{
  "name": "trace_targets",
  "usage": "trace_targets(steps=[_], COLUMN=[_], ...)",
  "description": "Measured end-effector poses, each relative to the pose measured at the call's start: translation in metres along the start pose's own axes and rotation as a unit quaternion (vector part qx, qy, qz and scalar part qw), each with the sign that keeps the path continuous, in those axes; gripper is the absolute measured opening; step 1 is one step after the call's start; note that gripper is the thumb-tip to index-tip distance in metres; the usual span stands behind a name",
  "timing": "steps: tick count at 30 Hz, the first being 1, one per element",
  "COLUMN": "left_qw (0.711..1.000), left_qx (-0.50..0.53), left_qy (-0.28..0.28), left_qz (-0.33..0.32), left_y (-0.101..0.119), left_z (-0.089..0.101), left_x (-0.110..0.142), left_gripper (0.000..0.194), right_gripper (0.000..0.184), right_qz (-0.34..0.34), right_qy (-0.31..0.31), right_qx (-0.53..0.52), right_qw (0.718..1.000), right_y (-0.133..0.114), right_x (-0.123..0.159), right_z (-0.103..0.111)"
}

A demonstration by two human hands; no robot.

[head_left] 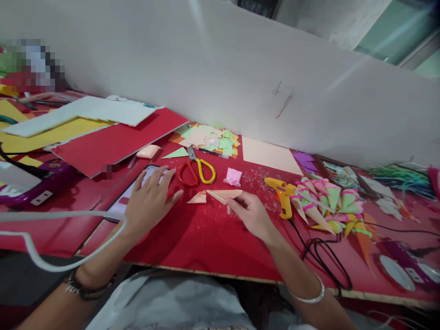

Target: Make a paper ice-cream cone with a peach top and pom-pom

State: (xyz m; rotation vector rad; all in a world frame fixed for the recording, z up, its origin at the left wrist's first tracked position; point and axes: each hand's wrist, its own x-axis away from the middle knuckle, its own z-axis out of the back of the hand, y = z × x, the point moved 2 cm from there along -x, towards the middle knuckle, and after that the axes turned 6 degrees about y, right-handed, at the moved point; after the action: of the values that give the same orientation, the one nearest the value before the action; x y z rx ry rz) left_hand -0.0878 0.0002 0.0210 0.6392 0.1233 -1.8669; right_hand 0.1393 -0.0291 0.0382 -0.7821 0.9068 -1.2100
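My left hand (147, 195) is spread with fingers apart over a phone (120, 201) lying at the left of the red table. Between the thumb and fingers of my right hand (250, 213) is a peach paper cone (223, 195), its narrow end toward me and the left hand. Just left of it lies a small peach paper scrap (198, 198). Scissors (196, 170) with one red and one yellow handle rest behind the scrap. A small pink packet (233, 177) sits behind the cone. A yellow glue gun (282, 195) stands to the right of my right hand.
Finished-looking paper cones (328, 201) with pink and green rims are heaped at the right, beside the glue gun's black cable (319, 261). Paper pieces (209, 137) and a peach sheet (270, 153) lie near the wall. Red board (120, 142) is stacked left. A white cable (68, 268) crosses my left forearm.
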Motion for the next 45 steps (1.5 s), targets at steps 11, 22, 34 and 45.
trace_targets(steps=[11,22,34,45], left_qw=[0.851,0.839,0.878,0.848], left_qx=[0.472,0.468,0.423,0.463], left_qy=[-0.207,-0.275,-0.226,-0.240], left_qz=[0.097,0.041,0.014,0.097], left_y=[0.055,0.066,0.056,0.060], left_z=[-0.009,-0.013,-0.011,-0.013], left_x=[0.002,0.003,0.003,0.004], left_gripper=[0.032,0.040,0.042,0.048], right_gripper=[0.024,0.027,0.026,0.029], right_qz=[-0.074,-0.060,-0.041,0.138], right_qy=[-0.107,-0.145,-0.144,-0.056], right_qx=[-0.120,-0.151,-0.098,0.133], right_qw=[0.984,0.976,0.984,0.980], right_y=[0.001,0.002,-0.002,-0.007], right_x=[0.005,0.007,0.009,0.015], right_z=[-0.011,-0.017,-0.015,-0.016])
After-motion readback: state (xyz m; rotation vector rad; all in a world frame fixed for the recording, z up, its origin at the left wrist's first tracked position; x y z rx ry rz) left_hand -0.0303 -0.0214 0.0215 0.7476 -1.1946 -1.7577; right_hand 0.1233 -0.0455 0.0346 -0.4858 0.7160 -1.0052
